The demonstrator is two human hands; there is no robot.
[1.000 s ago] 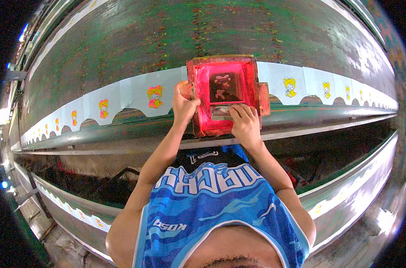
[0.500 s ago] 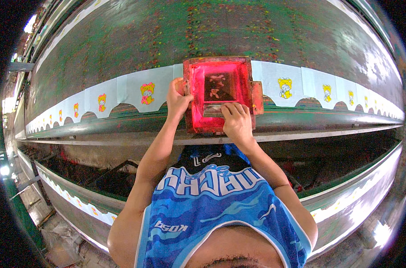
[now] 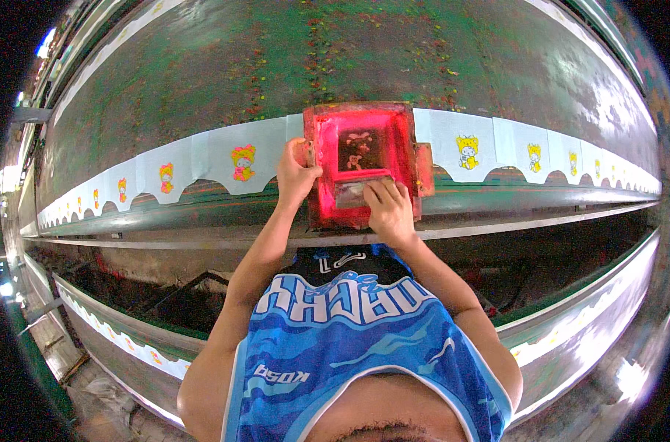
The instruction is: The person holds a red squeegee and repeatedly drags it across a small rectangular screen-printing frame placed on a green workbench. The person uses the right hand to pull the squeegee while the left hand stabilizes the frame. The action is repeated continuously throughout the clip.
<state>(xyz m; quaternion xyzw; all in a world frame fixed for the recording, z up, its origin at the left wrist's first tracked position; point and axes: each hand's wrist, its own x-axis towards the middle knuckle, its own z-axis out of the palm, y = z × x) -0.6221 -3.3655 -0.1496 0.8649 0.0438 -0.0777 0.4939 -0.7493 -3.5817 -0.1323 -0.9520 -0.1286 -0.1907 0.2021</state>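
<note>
A red-stained screen-printing frame lies across a row of pale blue cloth pieces on the long table. My left hand is closed on the frame's left side, its thumb over the rim. Inside the frame, my right hand grips a flat squeegee at its right part, fingers over the top. The squeegee rests at the near end of the dark mesh window, where a small figure pattern shows. The cloth under the frame is hidden.
Left of the frame, cloth pieces carry pink-and-yellow printed figures; on the right, pieces show yellow ones with dark outlines. A tab juts from the frame's right side. A pale rail runs along the table's near edge; another table stands behind me.
The whole view has shifted slightly. Both hands keep their holds on the frame and the squeegee. The squeegee now looks a little more slanted, with a broader red strip along its far edge.
</note>
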